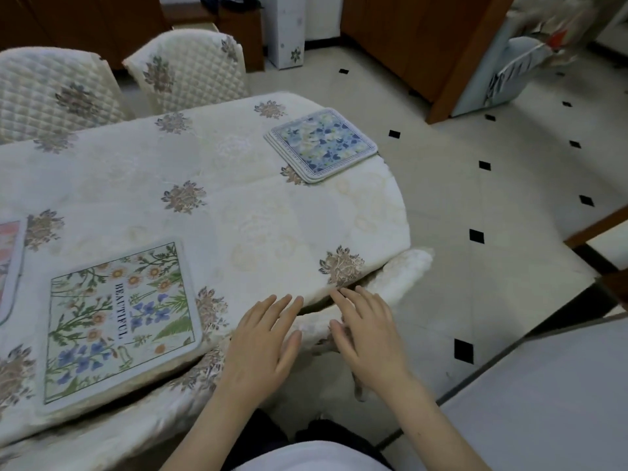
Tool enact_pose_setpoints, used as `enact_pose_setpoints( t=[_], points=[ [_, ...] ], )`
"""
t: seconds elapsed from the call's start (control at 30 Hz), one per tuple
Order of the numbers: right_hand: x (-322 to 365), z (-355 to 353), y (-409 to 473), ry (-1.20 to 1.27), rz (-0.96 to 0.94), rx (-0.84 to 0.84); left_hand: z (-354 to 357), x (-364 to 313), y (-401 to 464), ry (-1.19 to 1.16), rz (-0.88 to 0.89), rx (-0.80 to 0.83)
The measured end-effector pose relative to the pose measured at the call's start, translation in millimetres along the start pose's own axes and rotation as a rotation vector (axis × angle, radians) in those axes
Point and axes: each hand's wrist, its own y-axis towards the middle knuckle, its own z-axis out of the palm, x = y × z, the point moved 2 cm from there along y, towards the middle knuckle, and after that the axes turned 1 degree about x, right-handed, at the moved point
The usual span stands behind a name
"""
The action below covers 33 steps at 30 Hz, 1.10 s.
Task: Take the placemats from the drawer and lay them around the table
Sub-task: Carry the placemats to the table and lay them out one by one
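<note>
left hand and right hand hovering spread, empty | placemat stack lying well ahead: looking thin, stiff, light | pinching an edge looks best

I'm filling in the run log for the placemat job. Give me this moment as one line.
hands: left hand, right hand empty at table edge | laid: BEAUTIFUL placemat | waiting: blue placemat stack far corner
</note>
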Motion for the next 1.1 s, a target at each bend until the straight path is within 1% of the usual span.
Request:
enact_pose_setpoints(
  t=[0.17, 0.27, 0.37, 0.53, 0.7, 0.77, 0.87, 1.0, 1.1],
  points=[
    [-24.2, -4.4, 0.1, 0.036, 0.042, -0.01, -1.0, 4.5, 16.1, -0.002, -0.003, -0.006],
    [-33.2, -10.3, 4.6, 0.033, 0.087, -0.001, -2.1, 11.3, 35.7, -0.046, -0.006, -0.019],
    [-41.0, -17.4, 9.9, 0.015, 0.127, -0.012, 0.7, 10.5, 60.8, -0.081, 0.034, -0.026],
    [-61.8, -30.2, 22.9, -0.02, 0.156, -0.052, 2.4, -10.9, 105.6, -0.069, 0.17, -0.011],
    [-100.7, -45.1, 38.0, -0.008, 0.186, -0.054, 15.1, -40.7, 134.6, -0.109, 0.173, 0.016],
    [-123.0, -50.3, 45.8, 0.008, 0.184, -0.051, 27.3, -52.8, 144.4, -0.125, 0.157, 0.021],
    [-158.8, -58.2, 59.5, 0.029, 0.129, -0.032, 48.4, -72.6, 161.7, -0.125, 0.098, 0.019],
    [-218.1, -77.0, 74.6, 0.06, 0.034, 0.012, 76.0, -116.0, 190.6, -0.14, -0.029, -0.048],
    [-268.6, -103.2, 80.1, 0.053, -0.006, 0.002, 90.9, -163.8, 213.1, -0.166, -0.099, -0.111]
  ],
)
